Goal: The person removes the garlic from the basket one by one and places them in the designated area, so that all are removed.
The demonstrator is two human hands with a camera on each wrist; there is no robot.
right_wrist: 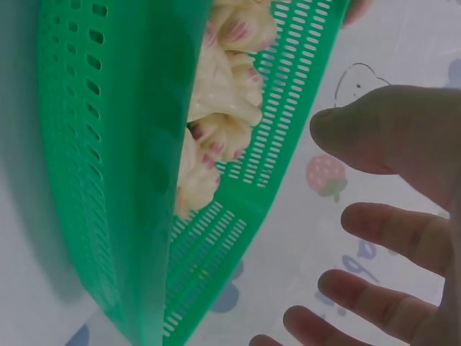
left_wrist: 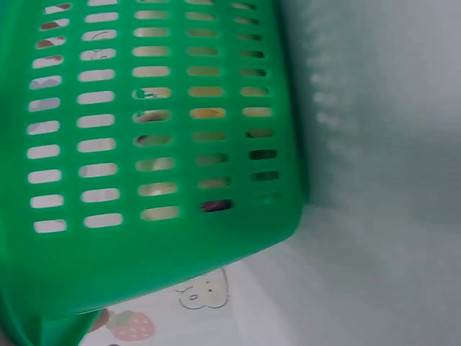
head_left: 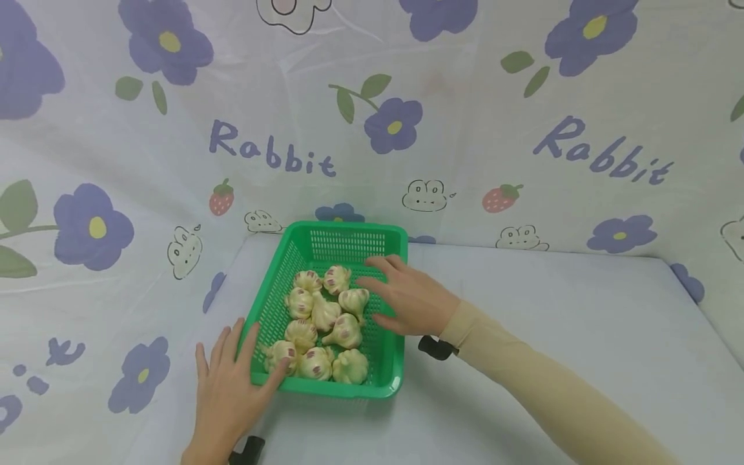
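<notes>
A green plastic basket (head_left: 401,349) with slotted walls stands on the white table, several garlic bulbs (head_left: 344,330) lying in it. At its near left corner my left hand (head_left: 229,381) rests on the rim, fingers spread along the left side and thumb over the near edge. My right hand (head_left: 415,294) hovers over the basket's right side, fingers spread apart and holding nothing. In the right wrist view the thumb and fingers of that hand show to the right of the garlic bulbs (right_wrist: 223,94). The left wrist view shows mostly the slotted basket wall (left_wrist: 166,252).
A white tabletop (head_left: 558,310) stretches to the right of the basket. Behind and to the left hangs a white cloth (head_left: 465,97) printed with purple flowers, strawberries and lettering. The basket's far edge stands close to this cloth.
</notes>
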